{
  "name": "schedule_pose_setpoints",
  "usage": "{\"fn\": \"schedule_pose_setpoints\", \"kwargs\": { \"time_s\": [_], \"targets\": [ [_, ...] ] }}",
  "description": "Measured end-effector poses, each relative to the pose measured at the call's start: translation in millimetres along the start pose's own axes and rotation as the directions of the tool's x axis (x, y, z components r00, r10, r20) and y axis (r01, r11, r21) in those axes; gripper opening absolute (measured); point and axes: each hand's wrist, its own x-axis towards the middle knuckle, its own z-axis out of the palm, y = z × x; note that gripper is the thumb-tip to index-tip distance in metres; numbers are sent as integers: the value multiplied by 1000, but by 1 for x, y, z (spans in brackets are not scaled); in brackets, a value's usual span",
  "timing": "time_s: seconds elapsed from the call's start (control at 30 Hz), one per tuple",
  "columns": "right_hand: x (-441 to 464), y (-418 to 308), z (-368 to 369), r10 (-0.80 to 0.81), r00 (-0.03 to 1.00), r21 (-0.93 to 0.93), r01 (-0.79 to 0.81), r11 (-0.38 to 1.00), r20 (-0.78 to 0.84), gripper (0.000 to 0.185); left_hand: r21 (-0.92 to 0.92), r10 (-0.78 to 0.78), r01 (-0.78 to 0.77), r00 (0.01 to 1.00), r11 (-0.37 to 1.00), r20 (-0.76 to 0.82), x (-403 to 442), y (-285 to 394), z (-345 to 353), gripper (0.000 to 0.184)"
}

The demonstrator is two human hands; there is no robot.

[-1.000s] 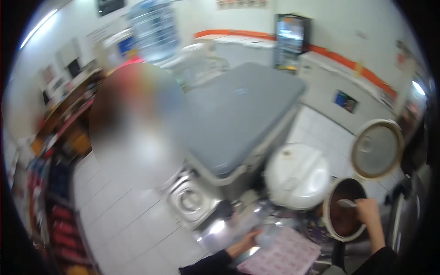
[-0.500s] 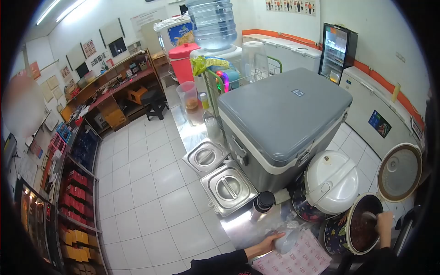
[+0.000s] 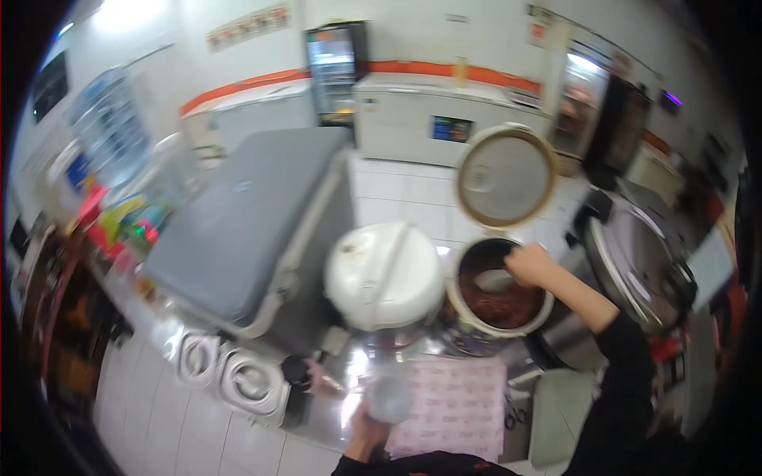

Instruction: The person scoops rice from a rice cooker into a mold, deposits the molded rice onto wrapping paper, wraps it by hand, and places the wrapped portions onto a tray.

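Note:
My left hand (image 3: pixel 367 432) is closed around a round, translucent plastic cup (image 3: pixel 388 399), blurred, above the left side of a pink printed paper sheet (image 3: pixel 454 401). My right hand (image 3: pixel 530 263) is closed over the mouth of a pot (image 3: pixel 454 305). It grips a pale serving spoon (image 3: pixel 494 280), whose bowl rests in dark reddish-brown food (image 3: pixel 502 307). Most of the spoon's handle is hidden by the fingers. Behind the pot, its round lid (image 3: pixel 508 178) stands raised.
A white-lidded pot (image 3: pixel 385 278) stands left of the open one, beside a large grey cooler box (image 3: pixel 246 214). Steel container lids (image 3: pixel 252 383) and a dark-capped bottle (image 3: pixel 298 373) are at the front left. A large cooker (image 3: pixel 635 262) and scissors (image 3: pixel 516 416) are to the right.
The view has swung to the right, bringing the open pot toward the middle. My left hand still holds the cup, and my right hand remains at the pot with the spoon.

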Motion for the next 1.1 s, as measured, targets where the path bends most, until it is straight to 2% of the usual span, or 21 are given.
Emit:
{"fn": "schedule_pose_setpoints", "kwargs": {
  "time_s": [0.03, 0.07, 0.1, 0.17, 0.23, 0.33, 0.4, 0.47, 0.53, 0.6, 0.67, 0.73, 0.77, 0.8, 0.87, 0.9, 0.93, 0.97, 1.0, 1.07, 1.1],
  "targets": [
    [4, 6, -10, 17, 999, -1, -17, 1000, -32, 13, 181, 11, 13, 991, 983, -134, -1, -1, 3, 57],
    [16, 14, 20, 79, 977, -35, -88, 995, -200, 10, 173, -29, 51, 991, 984, -128, 1, -1, 5, 57],
    [24, 13, 43, 85, 979, -155, -115, 981, -185, 11, 145, -61, 79, 990, 986, -129, 2, -2, 8, 57],
    [25, -8, 72, 30, 997, -134, -40, 990, -72, 12, 131, -108, 124, 986, 984, -123, 5, -5, 10, 58],
    [11, -26, 68, -66, 997, -61, 69, 996, 47, 12, 111, -31, 35, 999, 993, -36, 8, -6, 14, 60],
    [-7, -34, 16, -78, 973, 7, 78, 997, 218, 15, 87, -4, 9, 998, 996, -60, 6, -5, 16, 61],
    [-5, -16, -5, 7, 979, -12, -5, 1000, 205, 13, 134, -13, 20, 998, 991, -57, 9, -5, 11, 63],
    [3, -4, 8, 64, 988, -51, -58, 997, 143, 13, 171, -14, 23, 999, 985, -53, 16, -9, 7, 65],
    [14, 1, 39, 178, 984, -115, -177, 977, -9, 13, 172, -52, 56, 998, 984, -28, 27, -12, 7, 66],
    [11, -11, 65, 4, 999, -78, -1, 997, 44, 15, 174, -67, 63, 998, 983, 15, 33, -13, 10, 65],
    [13, -21, 69, -38, 992, -68, 46, 997, 122, 16, 175, -75, 65, 996, 982, 51, 37, -12, 17, 65],
    [14, -5, 48, 93, 993, -58, -88, 994, 79, 15, 139, -88, 76, 993, 987, 83, 39, -10, 32, 65],
    [16, 6, 50, 124, 992, -33, -125, 992, -12, 14, 135, -92, 81, 993, 988, 80, 44, -11, 37, 65],
    [19, 14, 47, 117, 992, -107, -121, 987, -43, 14, 136, -115, 106, 991, 985, 64, 49, -13, 43, 66],
    [24, 24, 56, -47, 979, -294, -14, 956, -200, 13, 127, -142, 135, 989, 983, 50, 62, -18, 54, 67],
    [26, 25, 70, -49, 979, -301, -12, 953, -195, 13, 145, -163, 148, 982, 978, 98, 73, -22, 60, 67],
    [29, 23, 84, -88, 985, -258, 47, 965, -146, 11, 165, -183, 159, 972, 973, 145, 83, -27, 60, 67],
    [31, 23, 91, -129, 987, -211, 106, 972, -99, 11, 49, -199, 195, 972, 980, 123, 98, -38, 53, 67],
    [32, 28, 88, -134, 986, -217, 111, 970, -96, 11, 41, -197, 193, 972, 980, 125, 107, -42, 54, 67],
    [30, 32, 83, -105, 990, 77, 98, 992, 97, 12, 35, -278, 276, 947, 961, 162, 120, -45, 58, 65],
    [29, 29, 81, -112, 989, 77, 105, 992, 98, 12, 55, -269, 264, 955, 963, 123, 123, -46, 61, 63]
  ]
}}
